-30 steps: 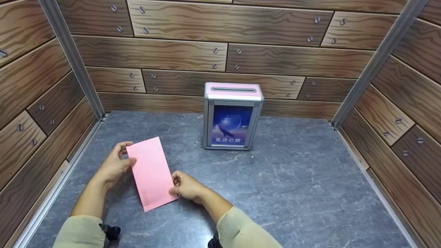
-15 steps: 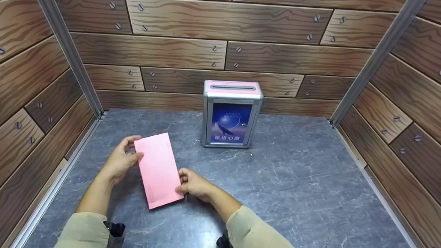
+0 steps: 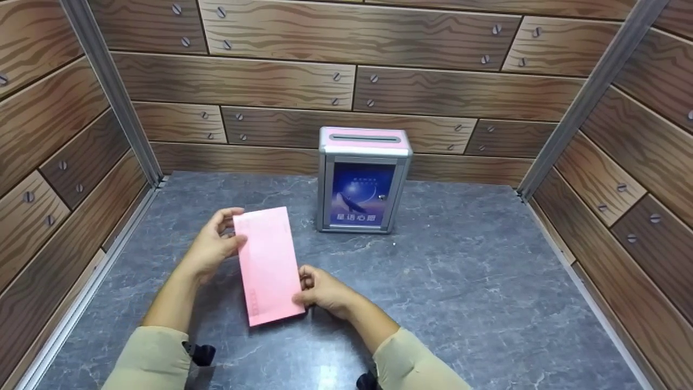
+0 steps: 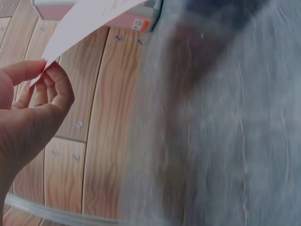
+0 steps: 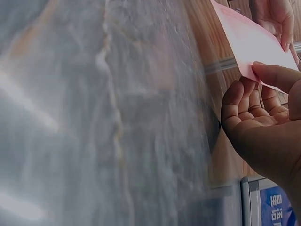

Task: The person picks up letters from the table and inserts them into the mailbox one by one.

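A pink envelope (image 3: pixel 270 265) is held over the table between both hands, its long side running away from me and tilted slightly left. My left hand (image 3: pixel 214 246) pinches its upper left edge, thumb on top and fingers beneath. Near the lower right corner, my right hand (image 3: pixel 327 292) pinches the opposite long edge the same way. In the left wrist view the envelope (image 4: pixel 84 28) bends a little, its corner between thumb and fingers. The right wrist view shows the thumb on the face of the envelope (image 5: pixel 254 42) and curled fingers under it.
Beyond the hands stands an upright metal-framed box (image 3: pixel 363 181) with a slot (image 3: pixel 365 138) in its pink top and a blue picture door with a lock. Grey marbled tabletop (image 3: pixel 476 281) lies around it. Wood-patterned walls (image 3: pixel 303 86) enclose the back and sides.
Both hands have carried the envelope to the right, toward the box's front, and its long side has turned a little more upright in the head view. The grips look the same.
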Available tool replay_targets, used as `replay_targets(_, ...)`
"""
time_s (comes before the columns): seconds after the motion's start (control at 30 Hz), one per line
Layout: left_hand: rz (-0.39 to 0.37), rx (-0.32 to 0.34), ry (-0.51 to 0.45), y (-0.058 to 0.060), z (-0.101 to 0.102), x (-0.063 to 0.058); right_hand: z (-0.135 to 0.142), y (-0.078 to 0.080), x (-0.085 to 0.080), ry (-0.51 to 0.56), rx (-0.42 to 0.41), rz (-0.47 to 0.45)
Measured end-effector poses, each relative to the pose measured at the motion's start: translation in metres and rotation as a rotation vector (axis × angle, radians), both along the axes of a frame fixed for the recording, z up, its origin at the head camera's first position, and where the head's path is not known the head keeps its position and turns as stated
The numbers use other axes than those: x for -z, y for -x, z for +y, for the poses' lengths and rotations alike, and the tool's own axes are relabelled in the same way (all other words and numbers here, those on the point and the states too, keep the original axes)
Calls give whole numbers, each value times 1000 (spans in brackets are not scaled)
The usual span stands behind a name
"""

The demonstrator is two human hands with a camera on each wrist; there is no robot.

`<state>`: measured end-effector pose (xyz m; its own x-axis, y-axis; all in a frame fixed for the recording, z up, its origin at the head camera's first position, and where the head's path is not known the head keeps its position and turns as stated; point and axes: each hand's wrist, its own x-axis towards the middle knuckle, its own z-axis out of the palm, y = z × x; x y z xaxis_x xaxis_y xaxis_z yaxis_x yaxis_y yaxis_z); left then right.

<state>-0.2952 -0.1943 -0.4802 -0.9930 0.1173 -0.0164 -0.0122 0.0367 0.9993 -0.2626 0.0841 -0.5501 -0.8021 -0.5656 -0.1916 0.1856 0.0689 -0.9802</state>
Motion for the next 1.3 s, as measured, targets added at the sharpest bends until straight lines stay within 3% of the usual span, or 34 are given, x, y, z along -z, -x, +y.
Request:
replay_targets(0.3, -3, 32, -20, 6, 25, -7, 29, 9, -10, 4, 25, 23)
replay_targets(0.67, -19, 83, -45, 11, 50, -4, 51, 20, -33, 61, 153, 59)
replay_targets(0.93, -22, 122, -107, 9, 71, -2, 63, 29, -52, 74, 258, 119)
replay_targets(1.3, -43, 172, -118, 3, 92, 3, 77, 38, -71, 116, 307, 205)
